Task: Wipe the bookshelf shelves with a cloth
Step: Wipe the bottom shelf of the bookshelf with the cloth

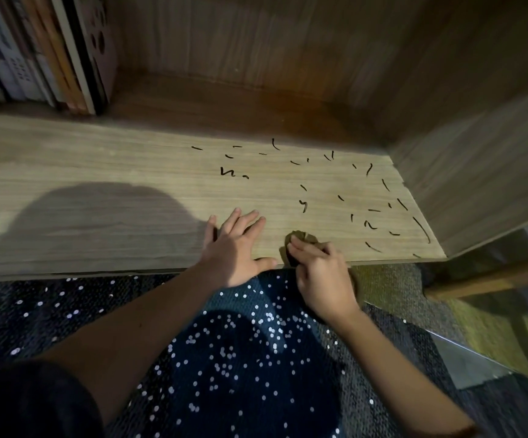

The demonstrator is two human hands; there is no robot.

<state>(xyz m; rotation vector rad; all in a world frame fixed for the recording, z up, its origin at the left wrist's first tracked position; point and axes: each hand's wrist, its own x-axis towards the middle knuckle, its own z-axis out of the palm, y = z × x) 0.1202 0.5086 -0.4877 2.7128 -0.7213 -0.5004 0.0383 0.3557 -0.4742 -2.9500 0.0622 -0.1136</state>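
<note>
So the person is down at a low shelf (pixel 98 159) of the bookshelf, a pale wood-grain board whose long axis runs left to right across the view. The cloth (pixel 303 238) sits right by the shelf's front edge, a bit right of its middle. It's a small brownish wad, bunched up so tight there's no telling which way it points or if it even has a long side.

The right hand (pixel 322 276) pinches the cloth, fingers (pixel 306 248) curled over it, pressing it onto the shelf. The left hand (pixel 234 248) lies flat on the shelf just left of the cloth, its fingers (pixel 248 219) straight and spread, pointing toward the back panel.

Short dark marks (pixel 368 224) are scattered over the right half of the shelf, up to the side panel (pixel 477 172). Just squiggles, nothing that reads as words.

Books (pixel 44 52) stand at the shelf's far left back corner. There's print on the spines but it's too blurry to read.

In front of the shelf: dark sequinned fabric (pixel 240 358), carpet (pixel 398 289), and a wooden bar (pixel 493 278) off to the right.
</note>
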